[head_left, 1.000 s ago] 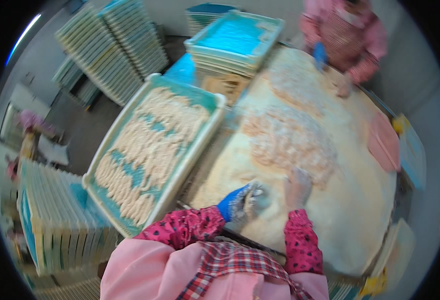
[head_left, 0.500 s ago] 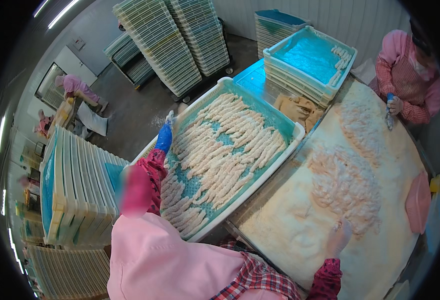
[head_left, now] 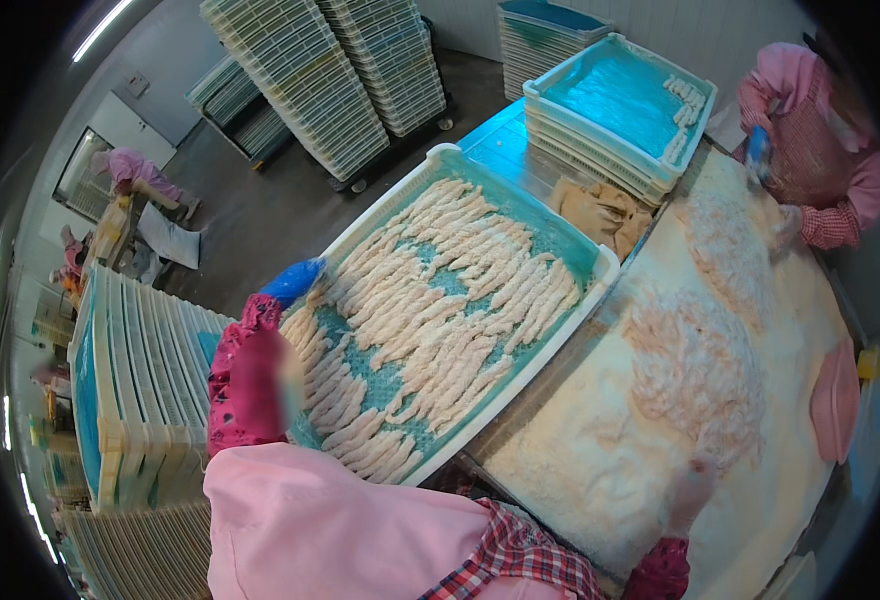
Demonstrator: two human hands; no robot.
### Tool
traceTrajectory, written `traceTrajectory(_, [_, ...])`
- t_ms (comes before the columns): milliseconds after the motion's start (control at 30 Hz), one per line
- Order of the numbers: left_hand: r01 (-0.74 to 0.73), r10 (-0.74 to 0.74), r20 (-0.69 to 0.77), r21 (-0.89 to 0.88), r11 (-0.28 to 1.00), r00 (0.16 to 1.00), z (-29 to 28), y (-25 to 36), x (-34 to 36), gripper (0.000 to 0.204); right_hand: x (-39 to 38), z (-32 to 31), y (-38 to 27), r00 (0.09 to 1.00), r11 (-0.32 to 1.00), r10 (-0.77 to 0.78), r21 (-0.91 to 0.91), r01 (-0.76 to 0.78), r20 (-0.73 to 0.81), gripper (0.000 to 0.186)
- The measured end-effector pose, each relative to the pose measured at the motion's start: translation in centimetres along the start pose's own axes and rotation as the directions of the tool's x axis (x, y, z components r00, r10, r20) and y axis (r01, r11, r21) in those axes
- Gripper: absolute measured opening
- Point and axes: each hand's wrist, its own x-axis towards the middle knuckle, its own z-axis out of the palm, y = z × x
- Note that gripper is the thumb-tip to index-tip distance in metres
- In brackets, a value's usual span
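Observation:
A large white-rimmed tray (head_left: 608, 266) with a teal liner holds rows of flour-coated meat strips (head_left: 450, 290), with bare liner between some rows. My left hand (head_left: 296, 282), in a blue glove, is at the tray's left edge beside the strips; its fingers cannot be made out. My right hand (head_left: 695, 490), in a pale, thin glove, is blurred by motion. It is over the flour (head_left: 560, 465) on the worktable, at the near end of a heap of coated meat (head_left: 695, 375). Whether it holds a strip cannot be told.
Across the table stands a co-worker (head_left: 810, 150) beside a second meat heap (head_left: 725, 255). A stack of trays (head_left: 610, 165) and a brown cloth (head_left: 600, 215) lie beyond my tray. Tray stacks (head_left: 155, 390) rise at my left. A pink basket (head_left: 834, 400) sits at the right edge.
My left hand has drawn back from the tray's far left rim toward me. My right hand has shifted slightly nearer. The co-worker's hands have moved apart, one rising and one reaching to the meat.

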Motion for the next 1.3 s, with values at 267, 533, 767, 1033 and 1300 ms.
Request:
traceTrajectory(267, [-0.216,0.337,-0.448,0.3,0.929,0.828,2.9,6.4,1.7,0.037,-4.3,1.7,-1.1,0.779,0.755,0.623,0.207,-0.622,0.072,0.038])
traceTrajectory(533, [-0.296,0.382,-0.513,0.243,0.924,0.769,6.5,8.9,8.6,0.032,-5.9,5.6,-0.3,0.883,0.85,0.469,0.262,-0.457,0.02,0.048])
traceTrajectory(767, [-0.259,0.374,-0.589,0.273,0.926,0.716,6.4,8.8,8.5,0.027,-6.6,5.6,-1.0,0.922,0.921,0.385,0.078,-0.382,-0.032,0.044])
traceTrajectory(1033, [-0.351,0.41,-0.547,0.215,0.912,0.73,5.9,8.2,9.3,0.023,-6.5,5.6,-1.3,0.937,0.938,0.348,0.019,-0.347,-0.022,0.041])
traceTrajectory(1300, [-0.194,0.428,-0.458,0.473,0.86,0.779,5.1,9.3,11.9,0.018,-5.9,3.2,0.1,0.838,0.739,0.538,0.533,-0.413,-0.095,0.034])
